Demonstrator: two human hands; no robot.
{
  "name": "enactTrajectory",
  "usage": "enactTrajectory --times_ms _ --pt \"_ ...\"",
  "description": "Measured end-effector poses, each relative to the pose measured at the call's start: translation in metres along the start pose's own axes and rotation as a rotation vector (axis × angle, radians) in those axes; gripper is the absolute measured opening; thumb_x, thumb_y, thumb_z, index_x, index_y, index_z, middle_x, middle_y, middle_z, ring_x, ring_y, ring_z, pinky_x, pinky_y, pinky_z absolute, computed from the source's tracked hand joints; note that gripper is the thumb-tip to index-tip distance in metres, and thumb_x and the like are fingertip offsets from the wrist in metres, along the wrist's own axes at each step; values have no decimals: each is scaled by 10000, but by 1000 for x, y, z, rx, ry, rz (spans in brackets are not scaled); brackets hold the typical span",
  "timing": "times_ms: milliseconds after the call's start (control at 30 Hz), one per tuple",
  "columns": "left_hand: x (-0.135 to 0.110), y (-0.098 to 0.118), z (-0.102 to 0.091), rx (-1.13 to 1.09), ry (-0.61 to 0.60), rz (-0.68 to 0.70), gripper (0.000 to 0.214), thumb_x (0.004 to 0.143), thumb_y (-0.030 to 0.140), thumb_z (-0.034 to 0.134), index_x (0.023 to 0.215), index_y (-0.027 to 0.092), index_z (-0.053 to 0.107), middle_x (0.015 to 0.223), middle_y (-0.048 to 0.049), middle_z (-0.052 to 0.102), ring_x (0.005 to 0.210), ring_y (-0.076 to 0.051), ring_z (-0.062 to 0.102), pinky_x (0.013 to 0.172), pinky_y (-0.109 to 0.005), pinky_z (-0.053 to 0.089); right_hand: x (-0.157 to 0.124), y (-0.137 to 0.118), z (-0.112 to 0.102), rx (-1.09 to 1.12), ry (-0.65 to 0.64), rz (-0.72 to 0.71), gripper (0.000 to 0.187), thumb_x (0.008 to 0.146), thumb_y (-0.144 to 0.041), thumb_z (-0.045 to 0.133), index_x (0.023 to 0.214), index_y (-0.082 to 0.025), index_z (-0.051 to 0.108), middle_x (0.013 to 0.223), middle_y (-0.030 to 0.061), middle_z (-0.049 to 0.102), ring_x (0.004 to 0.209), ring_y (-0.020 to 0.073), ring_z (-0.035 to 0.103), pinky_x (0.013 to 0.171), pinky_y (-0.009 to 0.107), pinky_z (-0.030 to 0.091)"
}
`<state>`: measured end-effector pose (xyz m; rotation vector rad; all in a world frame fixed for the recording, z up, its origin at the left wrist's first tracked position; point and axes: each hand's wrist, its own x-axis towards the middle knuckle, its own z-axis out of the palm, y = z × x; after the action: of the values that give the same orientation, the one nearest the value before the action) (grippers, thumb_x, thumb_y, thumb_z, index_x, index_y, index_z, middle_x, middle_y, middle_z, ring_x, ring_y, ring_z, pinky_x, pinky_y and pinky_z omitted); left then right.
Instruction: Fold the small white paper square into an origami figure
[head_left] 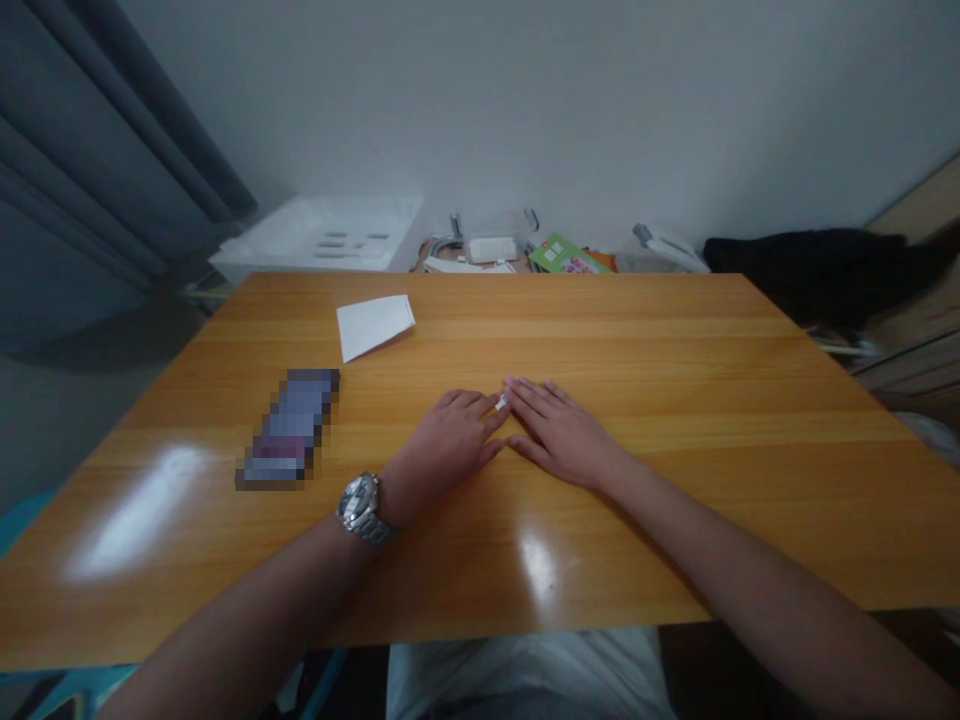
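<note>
My left hand (459, 440), with a silver watch (363, 508) on its wrist, rests palm down on the wooden table. Its fingers reach to the right, and the thumb lies apart from them. A tiny white piece (502, 402) shows at its fingertips, mostly covered; its kind is too small to make out. From the other side my right hand (561, 432) lies flat, fingers stretched out and thumb spread. Its fingertips meet the left ones around the white piece. Neither hand is visibly wrapped round anything.
A folded white paper (373, 325) lies at the back left of the table (675, 370). Nearer on the left is a pixelated phone-like slab (291, 428). Behind the far edge stand a white plastic bin (330, 235), a green booklet (566, 256) and dark cloth (817, 265).
</note>
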<state>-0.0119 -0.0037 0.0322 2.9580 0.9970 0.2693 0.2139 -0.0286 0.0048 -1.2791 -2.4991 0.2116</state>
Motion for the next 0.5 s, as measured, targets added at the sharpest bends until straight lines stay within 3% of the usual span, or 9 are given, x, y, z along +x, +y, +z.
enactTrajectory --times_ms 233,500 --pt "-1 2 -5 -13 -32 6 431 991 307 551 1396 161 558 1308 -142 650 1190 -293 605 1064 -442 424 -3 -1 5 -13 -57 10 674 1045 -503 403 1604 -138 303 1652 163 305 1542 278 279 1258 541 251" --pt "-5 -5 -5 -43 -53 29 400 1016 319 511 1381 169 569 1434 -128 601 1290 -273 582 1142 -439 377 -4 -2 4 -16 -67 19 678 1047 -510 388 1604 -133 305 1651 168 303 1546 279 267 1261 536 237"
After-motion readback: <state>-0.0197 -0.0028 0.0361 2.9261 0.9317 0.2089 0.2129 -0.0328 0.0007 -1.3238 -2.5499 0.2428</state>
